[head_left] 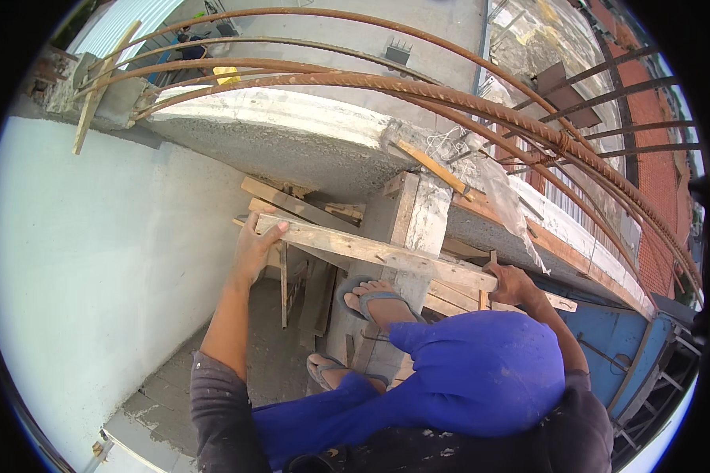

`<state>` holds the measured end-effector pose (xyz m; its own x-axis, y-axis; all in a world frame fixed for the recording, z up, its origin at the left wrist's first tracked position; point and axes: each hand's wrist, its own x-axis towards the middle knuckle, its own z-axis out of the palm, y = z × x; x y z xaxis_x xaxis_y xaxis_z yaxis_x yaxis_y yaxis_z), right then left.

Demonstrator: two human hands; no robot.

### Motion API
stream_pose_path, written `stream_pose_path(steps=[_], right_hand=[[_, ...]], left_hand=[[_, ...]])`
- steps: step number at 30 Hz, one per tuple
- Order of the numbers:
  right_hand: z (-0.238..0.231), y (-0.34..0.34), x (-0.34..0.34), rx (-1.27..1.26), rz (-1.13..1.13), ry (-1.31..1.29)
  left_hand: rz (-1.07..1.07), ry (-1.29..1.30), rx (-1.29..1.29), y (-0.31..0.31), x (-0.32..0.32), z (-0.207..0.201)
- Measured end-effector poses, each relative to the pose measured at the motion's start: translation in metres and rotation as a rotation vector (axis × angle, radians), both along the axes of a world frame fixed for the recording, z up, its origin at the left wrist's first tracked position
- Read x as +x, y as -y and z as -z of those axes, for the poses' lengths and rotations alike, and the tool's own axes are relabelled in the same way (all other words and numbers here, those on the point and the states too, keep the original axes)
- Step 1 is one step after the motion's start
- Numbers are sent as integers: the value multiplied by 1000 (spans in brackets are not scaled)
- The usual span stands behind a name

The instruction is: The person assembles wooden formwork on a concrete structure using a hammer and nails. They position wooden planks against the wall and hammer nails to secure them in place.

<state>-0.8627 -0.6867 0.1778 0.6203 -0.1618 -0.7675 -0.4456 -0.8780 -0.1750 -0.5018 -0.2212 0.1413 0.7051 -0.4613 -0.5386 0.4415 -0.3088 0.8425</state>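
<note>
A long, narrow wooden board [355, 246] lies across in front of me, slanting down to the right. My left hand [252, 246] is closed on its left end, with the thumb along the top. Nearer the right end, my right hand [516, 285] grips the same board, its fingers curled over it and partly hidden. Under the board's middle stands a concrete column [426, 221] with a timber strip [405, 209] along its side. More loose planks [300, 202] lie just beyond my left hand.
Rusty bent rebar [450, 102] arches over the far concrete ledge [292, 110]. A yellowish wooden stick [434, 168] and torn plastic [501, 193] lie by the column. My sandalled feet [379, 303] rest on a narrow support above a lower floor. A pale wall [118, 236] rises left; blue metal panels [599, 339] stand right.
</note>
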Motion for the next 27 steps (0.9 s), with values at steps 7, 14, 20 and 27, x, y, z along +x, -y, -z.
stream_pose_path(steps=[7, 14, 20, 27], right_hand=[[-60, -113, 130, 358, -162, 67], [-137, -231, 253, 727, -453, 233], [-199, -350, 305, 1011, -658, 322], [-204, -426, 295, 1280, -792, 424]], left_hand=[[-799, 55, -409, -98, 52, -87], [-709, 308, -1080, -213, 38, -232], [-782, 697, -1037, -318, -19, -319], [-942, 999, -667, -388, -94, -375]])
